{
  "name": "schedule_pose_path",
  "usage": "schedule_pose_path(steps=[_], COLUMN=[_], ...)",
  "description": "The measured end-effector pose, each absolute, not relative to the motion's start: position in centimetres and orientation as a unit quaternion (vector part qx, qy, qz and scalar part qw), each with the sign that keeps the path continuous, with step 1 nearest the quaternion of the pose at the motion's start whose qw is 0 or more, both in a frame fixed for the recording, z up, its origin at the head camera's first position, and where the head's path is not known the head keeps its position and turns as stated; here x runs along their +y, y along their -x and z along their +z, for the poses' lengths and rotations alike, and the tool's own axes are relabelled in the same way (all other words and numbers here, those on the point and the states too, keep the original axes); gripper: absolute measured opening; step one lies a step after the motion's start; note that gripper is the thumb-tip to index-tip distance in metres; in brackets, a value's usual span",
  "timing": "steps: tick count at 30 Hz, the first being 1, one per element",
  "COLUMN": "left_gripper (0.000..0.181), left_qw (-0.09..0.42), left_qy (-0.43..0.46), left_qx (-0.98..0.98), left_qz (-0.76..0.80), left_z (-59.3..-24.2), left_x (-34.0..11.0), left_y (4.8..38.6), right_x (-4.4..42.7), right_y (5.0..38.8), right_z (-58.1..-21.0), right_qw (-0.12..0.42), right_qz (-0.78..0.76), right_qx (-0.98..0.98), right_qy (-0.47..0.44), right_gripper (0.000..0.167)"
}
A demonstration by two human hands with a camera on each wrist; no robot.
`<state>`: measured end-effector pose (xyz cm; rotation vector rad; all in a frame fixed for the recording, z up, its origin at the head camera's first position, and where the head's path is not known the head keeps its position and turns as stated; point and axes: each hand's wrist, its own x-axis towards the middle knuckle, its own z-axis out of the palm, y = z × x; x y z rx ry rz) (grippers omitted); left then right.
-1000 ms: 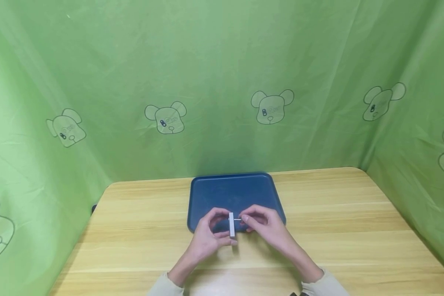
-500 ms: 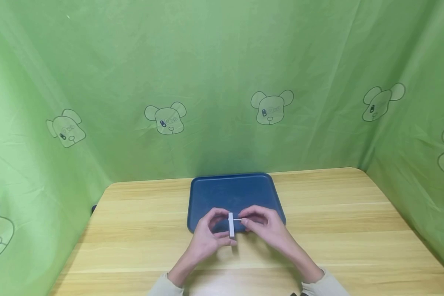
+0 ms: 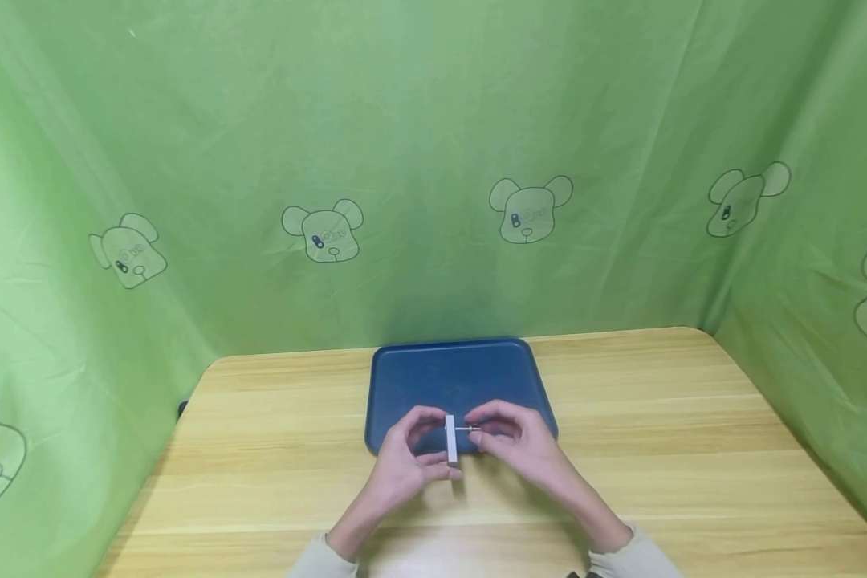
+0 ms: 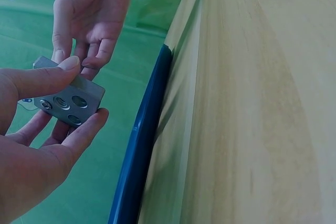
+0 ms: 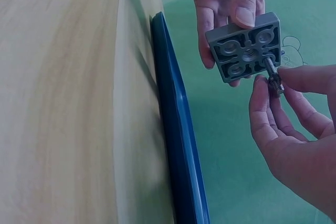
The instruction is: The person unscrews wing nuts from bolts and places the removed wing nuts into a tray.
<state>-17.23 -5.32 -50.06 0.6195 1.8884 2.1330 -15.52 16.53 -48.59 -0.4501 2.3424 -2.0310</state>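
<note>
Left hand (image 3: 399, 466): I have it gripping the grey square block (image 5: 245, 51) by its edges, thumb on one side, fingers on others. The block is held upright between the two hands, its ribbed face turned toward the right hand. On the face toward the left palm I count three round holes, plus a bolt head (image 4: 46, 105) seated near one corner. The bolt (image 5: 270, 65) sticks out of the ribbed face toward the right fingers. Right hand (image 3: 526, 440): thumb and fingertips curled about a small nut (image 5: 274, 80) near the bolt's end; how firmly they press, I cannot tell. The bolt's tip shows past the nut, and a length of shank lies between nut and block. Surroundings: blue tray (image 3: 451, 377) below the hands and reaching out beyond them. Wooden table (image 3: 657, 441) beneath the tray and out to either side of the hands. Light sleeves (image 3: 325, 560) behind the hands, on the forearms. Green cloth (image 3: 419, 104) with printed cartoon animal faces hangs beyond the hands and to both sides
</note>
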Motion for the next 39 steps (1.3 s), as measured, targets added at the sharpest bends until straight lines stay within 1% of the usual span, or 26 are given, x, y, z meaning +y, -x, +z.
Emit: schedule_pose_path(steps=[6, 10, 19, 39], left_gripper=[0.070, 0.070, 0.070, 0.070], left_qw=[0.118, 0.120, 0.118, 0.113], left_qy=[-0.205, -0.204, -0.207, -0.208], left_qx=[0.639, 0.637, 0.635, 0.644], left_qz=[0.732, 0.733, 0.735, 0.727], left_z=[-49.89, -49.89, -49.99, -49.99], left_x=[-5.37, -5.39, -5.46, -5.55], left_y=[17.22, 17.24, 17.31, 17.38], right_x=[16.47, 16.40, 16.38, 16.28], right_y=[15.37, 15.39, 15.40, 15.55], right_z=[-48.47, -48.50, -48.57, -48.57], right_qw=[0.005, 0.002, 0.005, 0.022], right_qz=[-0.654, -0.651, -0.654, -0.661], right_qx=[0.744, 0.747, 0.744, 0.737], right_qy=[0.138, 0.134, 0.137, 0.137], right_gripper=[0.033, 0.033, 0.027, 0.025])
